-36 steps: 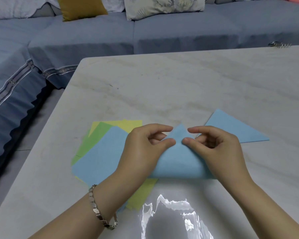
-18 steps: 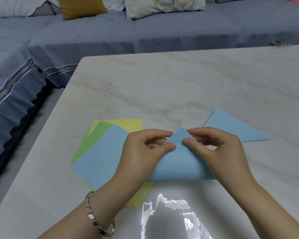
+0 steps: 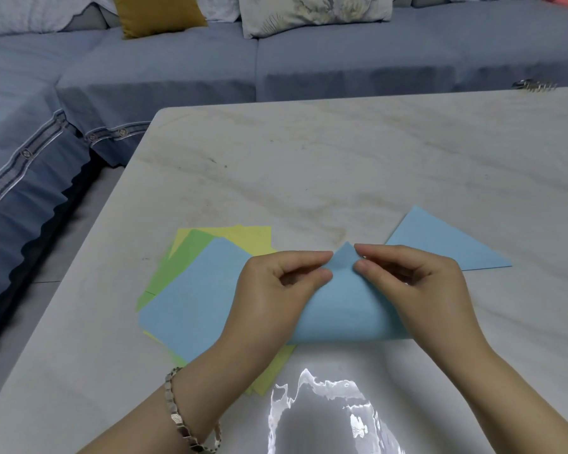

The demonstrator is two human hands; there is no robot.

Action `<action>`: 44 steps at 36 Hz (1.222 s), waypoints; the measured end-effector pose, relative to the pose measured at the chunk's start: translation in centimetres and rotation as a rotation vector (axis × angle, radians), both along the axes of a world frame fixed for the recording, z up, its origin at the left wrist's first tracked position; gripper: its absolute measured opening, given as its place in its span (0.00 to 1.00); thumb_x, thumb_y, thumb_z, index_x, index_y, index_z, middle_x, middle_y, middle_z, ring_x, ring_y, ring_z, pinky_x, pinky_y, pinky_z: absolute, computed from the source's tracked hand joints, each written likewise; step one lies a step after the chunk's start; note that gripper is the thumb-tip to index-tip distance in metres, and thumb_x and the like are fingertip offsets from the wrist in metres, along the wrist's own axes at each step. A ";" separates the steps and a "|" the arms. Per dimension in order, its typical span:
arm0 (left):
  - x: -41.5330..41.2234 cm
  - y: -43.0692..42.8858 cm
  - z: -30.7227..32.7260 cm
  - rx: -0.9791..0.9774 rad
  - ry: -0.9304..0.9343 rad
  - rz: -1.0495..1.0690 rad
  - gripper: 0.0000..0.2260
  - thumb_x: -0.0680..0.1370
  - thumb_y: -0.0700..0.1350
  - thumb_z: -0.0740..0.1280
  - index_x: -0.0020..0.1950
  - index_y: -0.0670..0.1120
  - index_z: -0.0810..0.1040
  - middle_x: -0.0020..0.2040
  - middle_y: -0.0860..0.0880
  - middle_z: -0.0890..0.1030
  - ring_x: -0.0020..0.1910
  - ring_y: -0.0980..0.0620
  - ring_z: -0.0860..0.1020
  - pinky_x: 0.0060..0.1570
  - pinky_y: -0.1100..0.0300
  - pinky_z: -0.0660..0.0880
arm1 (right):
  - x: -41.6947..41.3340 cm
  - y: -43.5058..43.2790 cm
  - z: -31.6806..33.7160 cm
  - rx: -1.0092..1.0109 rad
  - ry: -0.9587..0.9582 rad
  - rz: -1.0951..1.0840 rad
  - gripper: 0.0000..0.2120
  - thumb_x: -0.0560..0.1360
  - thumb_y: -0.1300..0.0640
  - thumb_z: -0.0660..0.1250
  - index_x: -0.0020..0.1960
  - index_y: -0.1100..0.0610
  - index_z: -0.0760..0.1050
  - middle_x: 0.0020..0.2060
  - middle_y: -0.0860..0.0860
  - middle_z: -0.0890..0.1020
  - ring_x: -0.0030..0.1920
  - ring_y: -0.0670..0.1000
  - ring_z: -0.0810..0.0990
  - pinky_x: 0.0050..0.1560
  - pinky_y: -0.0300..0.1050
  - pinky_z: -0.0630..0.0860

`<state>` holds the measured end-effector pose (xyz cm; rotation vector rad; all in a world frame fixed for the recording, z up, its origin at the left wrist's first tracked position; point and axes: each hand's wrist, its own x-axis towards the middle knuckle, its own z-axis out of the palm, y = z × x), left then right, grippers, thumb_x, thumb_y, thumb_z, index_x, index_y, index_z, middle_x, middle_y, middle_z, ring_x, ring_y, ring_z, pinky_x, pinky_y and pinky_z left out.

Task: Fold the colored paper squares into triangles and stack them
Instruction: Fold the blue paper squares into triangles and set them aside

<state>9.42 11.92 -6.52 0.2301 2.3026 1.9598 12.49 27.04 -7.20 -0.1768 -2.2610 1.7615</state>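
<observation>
A light blue paper square [image 3: 345, 309] lies bent over on itself in front of me, its two corners meeting at a tip near the top. My left hand [image 3: 273, 296] pinches the left side of that tip between thumb and forefinger. My right hand [image 3: 417, 290] pinches the right side. The fold at the near edge is still rounded. A folded blue triangle [image 3: 440, 244] lies flat on the table behind my right hand. To the left, a loose pile of flat squares [image 3: 194, 290] shows blue on top, with green and yellow sheets under it.
The marble table [image 3: 341, 165] stretches far ahead and to the right. A blue-grey sofa [image 3: 177, 70] with cushions wraps the far and left sides. A small metal object [image 3: 532, 85] sits at the far right table edge. A bright glare patch [image 3: 322, 414] lies near me.
Both hands have brought the folded sheet's two corners closer together at the tip, and the thumbs now sit nearer the point. The pile and the triangle have not moved.
</observation>
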 end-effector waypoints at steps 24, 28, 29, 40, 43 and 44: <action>-7.5 4.4 -3.9 -0.299 -0.296 -0.214 0.09 0.70 0.36 0.72 0.31 0.44 0.79 0.21 0.51 0.77 0.22 0.56 0.76 0.29 0.62 0.78 | -7.8 5.5 -2.1 0.536 -0.335 0.394 0.10 0.68 0.57 0.73 0.36 0.41 0.80 0.35 0.39 0.83 0.41 0.40 0.79 0.43 0.33 0.73; -8.5 4.8 -5.8 -0.429 -0.212 -0.136 0.08 0.70 0.35 0.70 0.31 0.43 0.78 0.23 0.50 0.77 0.24 0.54 0.75 0.37 0.55 0.78 | -7.1 4.4 -5.1 0.843 -0.103 0.201 0.07 0.72 0.57 0.70 0.49 0.56 0.82 0.49 0.51 0.81 0.54 0.53 0.76 0.55 0.46 0.70; -8.6 4.9 -6.1 -0.459 -0.197 -0.124 0.08 0.70 0.36 0.70 0.31 0.44 0.77 0.25 0.49 0.77 0.26 0.52 0.76 0.40 0.53 0.78 | -6.5 4.1 -5.6 0.870 0.003 0.175 0.07 0.71 0.59 0.70 0.49 0.58 0.82 0.50 0.54 0.80 0.54 0.56 0.76 0.55 0.49 0.70; -8.8 4.9 -7.4 -0.707 0.008 -0.111 0.04 0.73 0.40 0.66 0.39 0.44 0.80 0.34 0.51 0.78 0.39 0.49 0.78 0.39 0.58 0.73 | -0.5 5.5 -9.6 0.957 0.086 0.338 0.10 0.72 0.57 0.66 0.48 0.60 0.82 0.49 0.54 0.83 0.50 0.54 0.82 0.51 0.48 0.78; -8.7 4.9 -7.7 -0.702 0.018 -0.107 0.05 0.73 0.39 0.66 0.39 0.44 0.80 0.35 0.51 0.78 0.39 0.49 0.77 0.39 0.59 0.72 | 1.1 6.2 -10.3 0.964 0.098 0.334 0.14 0.76 0.54 0.60 0.51 0.60 0.82 0.51 0.53 0.82 0.51 0.53 0.81 0.50 0.47 0.78; -8.7 4.9 -7.8 -0.697 0.021 -0.110 0.05 0.73 0.39 0.65 0.39 0.44 0.80 0.35 0.51 0.78 0.39 0.49 0.77 0.38 0.59 0.72 | 1.6 6.4 -10.5 0.970 0.104 0.335 0.16 0.77 0.53 0.58 0.52 0.60 0.82 0.51 0.52 0.82 0.52 0.53 0.81 0.51 0.47 0.78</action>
